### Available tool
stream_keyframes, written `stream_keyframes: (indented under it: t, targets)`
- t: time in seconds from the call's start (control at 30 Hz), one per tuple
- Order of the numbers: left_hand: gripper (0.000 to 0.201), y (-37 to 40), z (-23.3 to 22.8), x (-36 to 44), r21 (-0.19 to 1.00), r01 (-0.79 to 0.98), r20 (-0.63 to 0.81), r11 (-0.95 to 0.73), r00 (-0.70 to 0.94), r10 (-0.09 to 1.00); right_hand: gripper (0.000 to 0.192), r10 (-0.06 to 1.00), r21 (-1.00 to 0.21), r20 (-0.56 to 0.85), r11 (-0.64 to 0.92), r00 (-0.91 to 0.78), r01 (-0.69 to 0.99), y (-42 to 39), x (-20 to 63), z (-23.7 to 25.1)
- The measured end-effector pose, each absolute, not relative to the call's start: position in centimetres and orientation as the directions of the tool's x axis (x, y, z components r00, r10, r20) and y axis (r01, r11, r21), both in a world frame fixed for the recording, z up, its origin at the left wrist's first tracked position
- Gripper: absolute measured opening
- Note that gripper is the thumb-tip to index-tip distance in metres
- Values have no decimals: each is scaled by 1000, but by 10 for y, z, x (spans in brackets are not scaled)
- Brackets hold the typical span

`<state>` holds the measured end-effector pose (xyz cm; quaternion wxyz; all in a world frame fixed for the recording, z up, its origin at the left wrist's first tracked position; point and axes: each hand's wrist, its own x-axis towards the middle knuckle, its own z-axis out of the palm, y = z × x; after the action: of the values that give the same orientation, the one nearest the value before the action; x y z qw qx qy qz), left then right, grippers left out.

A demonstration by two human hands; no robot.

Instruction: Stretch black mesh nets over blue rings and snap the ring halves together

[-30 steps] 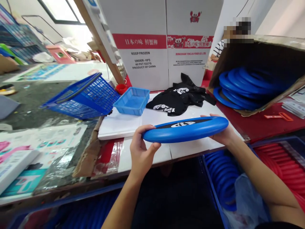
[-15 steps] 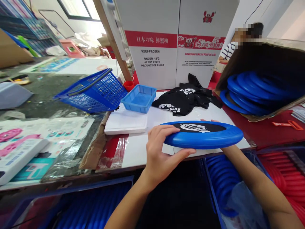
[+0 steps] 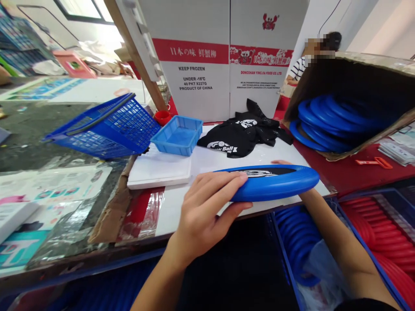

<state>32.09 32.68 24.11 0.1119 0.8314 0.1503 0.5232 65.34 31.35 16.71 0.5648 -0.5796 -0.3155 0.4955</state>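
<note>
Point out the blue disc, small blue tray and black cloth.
blue disc (image 3: 275, 188): head view, front rim.
small blue tray (image 3: 177, 137): head view, inner floor.
black cloth (image 3: 241, 134): head view, middle of the fabric.

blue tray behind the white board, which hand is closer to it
Left. The left hand grips the disc's near-left rim, just in front of the small blue tray; the right hand is mostly hidden behind the disc, further right.

Worktop (image 3: 207, 162): white panels, red surface at right.
Behind: tall white cartons (image 3: 223, 56), leaning wooden beam (image 3: 136, 52).
Window (image 3: 84, 8): bright daylight, upper left.
</note>
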Motion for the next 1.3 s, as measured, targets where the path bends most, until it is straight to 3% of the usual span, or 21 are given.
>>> stream_keyframes:
  t: [0.07,0.13,0.2,0.27,0.33,0.43,0.5,0.87,1.07,1.3]
  targets:
    - [42,330,243,316,349,137,838,-927,397,375,16,879,-997,-33,6,475,-81,307,650,192]
    - [41,332,245,313,349,128,837,-928,404,370,25,749,-943,333,254,573,217,289,636,223]
    - [40,333,246,313,344,113,835,-932,417,359,31,775,-792,541,338,327,509,263,615,253]
    - [39,332,248,315,346,103,831,-933,429,355,33,831,-590,556,409,-17,697,240,592,277]
    - [38,331,250,317,351,96,825,-931,439,356,39,782,-354,575,502,-240,789,228,570,291]
    - [34,328,252,320,354,82,822,-932,448,352,38,681,-82,603,572,-416,816,229,551,299]
    - [32,326,252,321,351,73,825,-933,448,345,33,669,-8,593,562,-449,827,232,546,300]
    - [29,319,251,330,322,127,869,-938,355,346,23,586,25,720,515,-373,857,235,534,284]
    - [30,323,254,329,336,140,823,-931,438,363,26,631,-17,669,541,-393,841,241,547,290]
    - [38,326,252,326,342,129,777,-931,519,357,28,646,30,622,545,-442,838,239,546,288]
